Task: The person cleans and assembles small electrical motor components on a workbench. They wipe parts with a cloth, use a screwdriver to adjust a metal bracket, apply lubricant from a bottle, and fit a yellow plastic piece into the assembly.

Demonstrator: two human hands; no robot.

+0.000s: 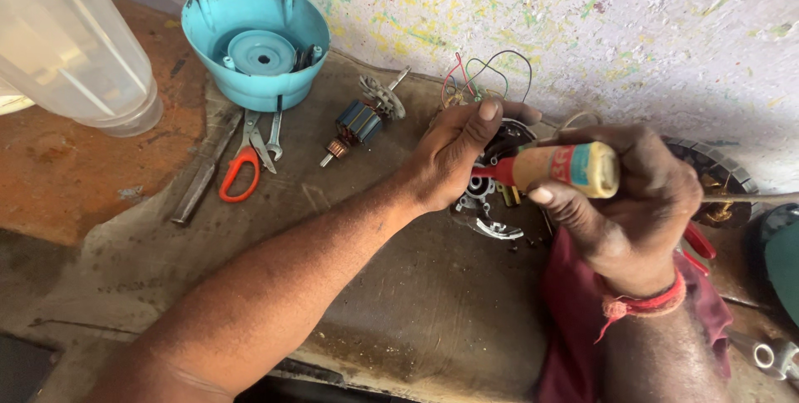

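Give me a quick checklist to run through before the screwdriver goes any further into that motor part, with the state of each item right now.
1. Right hand grips the screwdriver by its handle: ok.
2. Left hand steadies the motor part on the bench: ok.
3. Screwdriver tip seated where it should be: cannot tell, the left hand hides it.
4. Loose wires kept away from the tip: cannot tell, they rise behind the left hand's fingers.
5. Armature and blue housing set aside, apart from both hands: ok.
6. Scissors and spanner out of the left forearm's way: ok, they lie beside it.
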